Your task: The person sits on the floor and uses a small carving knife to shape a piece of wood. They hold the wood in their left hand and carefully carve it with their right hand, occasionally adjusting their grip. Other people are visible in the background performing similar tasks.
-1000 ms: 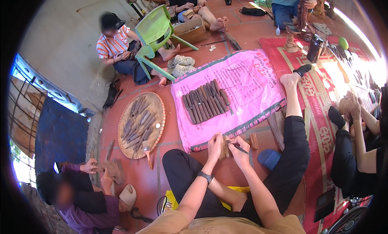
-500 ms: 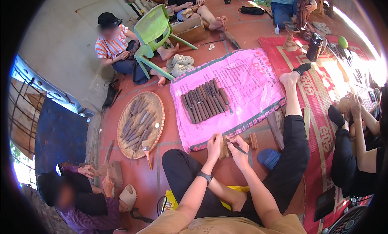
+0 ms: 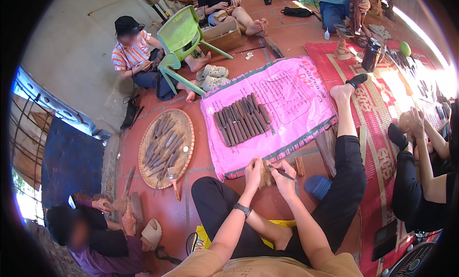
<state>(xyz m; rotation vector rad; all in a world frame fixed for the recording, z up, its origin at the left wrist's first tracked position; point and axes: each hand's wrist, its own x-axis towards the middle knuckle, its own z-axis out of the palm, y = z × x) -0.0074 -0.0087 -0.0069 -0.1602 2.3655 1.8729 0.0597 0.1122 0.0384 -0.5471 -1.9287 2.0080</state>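
Note:
Just in front of my crossed legs, my left hand is closed at the edge of a small tan piece, perhaps wood; its exact shape is too small to tell. A dark, slim pen-like tool is gripped by my right hand, its tip pointing left at the tan piece. Both hands are close together over the tiled floor. Beyond them, rows of dark brown carved sticks lie side by side on a pink printed sheet.
A round woven tray bears more brown sticks and a brush. To my right are a wooden block, a blue slipper and a red patterned mat. Other people sit around, one by a green chair.
The tool in my right hand has tilted, its rear end swinging slightly outward to the right. My left hand stays nearly in place. At lower left, a person's hands shift slightly on a block.

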